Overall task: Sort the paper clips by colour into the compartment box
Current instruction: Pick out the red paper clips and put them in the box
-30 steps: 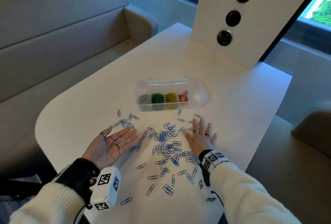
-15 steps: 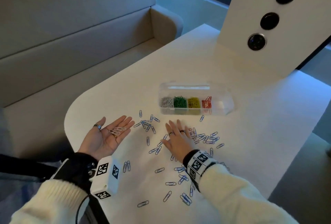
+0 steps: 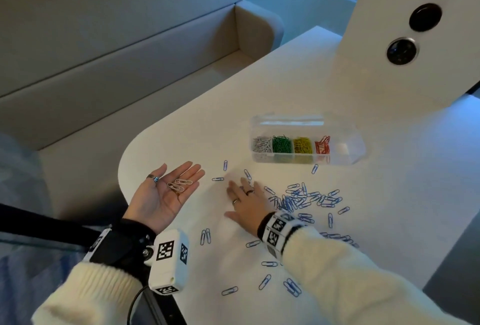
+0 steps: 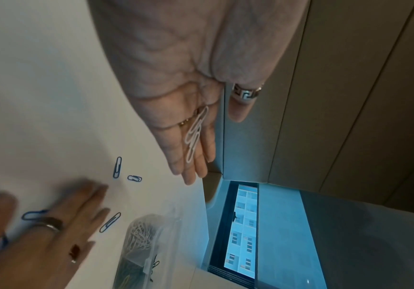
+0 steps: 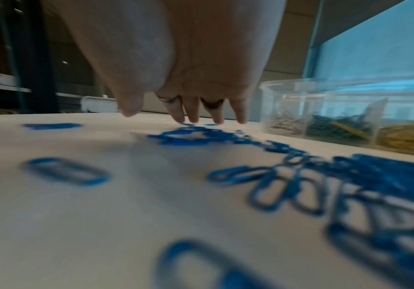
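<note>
My left hand (image 3: 166,194) lies palm up at the table's left edge, fingers straight, with a few white paper clips (image 3: 179,185) resting on it; the left wrist view shows the white clips (image 4: 194,135) on the fingers. My right hand (image 3: 246,201) is flat, palm down on the table, fingers spread among blue paper clips (image 3: 302,198). The clear compartment box (image 3: 345,154) stands beyond, holding white, green, yellow and red clips in separate compartments; its rightmost compartment looks empty. In the right wrist view the right hand's fingertips (image 5: 193,118) touch the tabletop near blurred blue clips (image 5: 349,176).
Blue clips are scattered over the near part of the white table (image 3: 298,85). A white panel (image 3: 405,26) with round dark buttons rises at the back right. A beige bench seat (image 3: 104,65) runs along the left, below the table's rounded edge.
My right hand has swept leftward across the table through the blue clips. The left hand stays palm up with the white clips. The head view has turned left.
</note>
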